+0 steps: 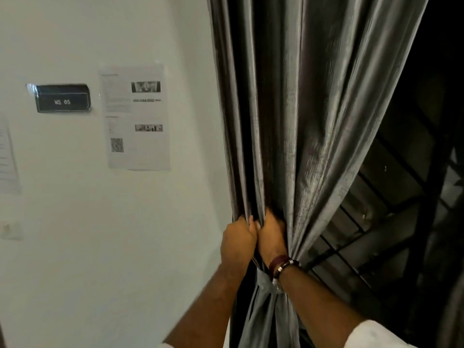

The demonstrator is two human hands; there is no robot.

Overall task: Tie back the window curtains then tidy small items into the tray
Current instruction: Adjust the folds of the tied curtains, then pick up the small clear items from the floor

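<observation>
The grey curtain (296, 121) hangs right of centre, bunched at a tie (266, 285) in the lower middle. Just above the tie, the left hand (237, 241) and right hand (272, 237) touch, each grip clamped on the folds. A bracelet (285, 263) circles the right wrist. A window grille (364, 234) shows at right; a sign (62, 98) and a sheet (135, 116) hang on the wall (100, 247) at left.

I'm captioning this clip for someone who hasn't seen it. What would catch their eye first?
The grey curtain fills the middle, gathered into folds, with the left hand and right hand gripping it side by side above a tie. To its right shows a dark window with bars. On the white wall at left hang a black sign and a printed sheet.
</observation>
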